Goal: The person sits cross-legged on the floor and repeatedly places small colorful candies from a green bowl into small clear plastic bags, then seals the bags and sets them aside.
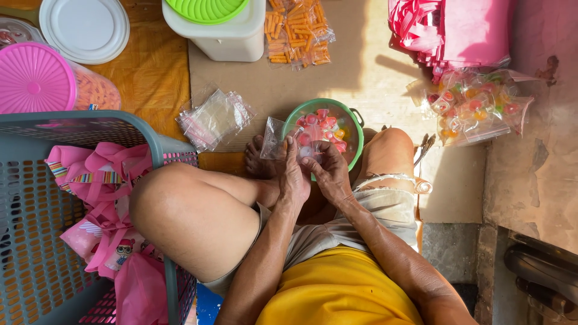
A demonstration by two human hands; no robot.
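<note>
I sit cross-legged on the floor. My left hand (293,176) and my right hand (328,170) meet above my feet, both holding a small clear plastic bag (278,139) with small jelly cups showing inside it. Just beyond the hands sits a green bowl (355,129) filled with more small jelly cups in pink, red and yellow. A pile of empty small clear bags (215,118) lies on the floor to the left of the bowl.
A grey slatted basket (36,198) at left holds pink gift bags (105,180). Lidded tubs (36,78), a white container (223,33), a bag of orange sticks (298,30), a bag of jelly cups (478,105) and pink bags (457,30) lie beyond.
</note>
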